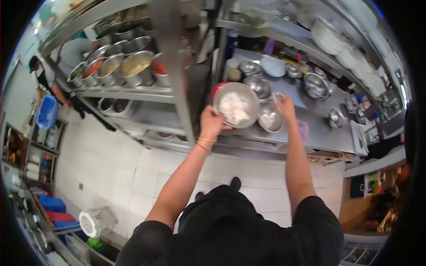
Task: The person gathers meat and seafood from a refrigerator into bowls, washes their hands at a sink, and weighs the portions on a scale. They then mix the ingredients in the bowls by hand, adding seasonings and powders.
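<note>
My left hand (211, 122) is closed on the near left rim of a large bowl (254, 106), which holds white lumpy food (234, 108). A strip of red shows at the bowl's far left edge. Just to the right, a smaller metal bowl (275, 127) stands on the steel counter with some whitish food (267, 119) inside. Over that bowl's far right rim, my right hand (285, 106) has its fingers drawn together. Something pale and shiny shows at its fingertips, too blurred to name.
Several metal bowls (316, 85) and a pale plate (273, 66) sit on the counter (319, 119). Stacked plates (328, 37) fill the shelf above. At left, a steel rack (146, 95) carries several food-filled pots (137, 66). Another person (55, 91) stands beyond it. A white bucket (95, 222) is behind.
</note>
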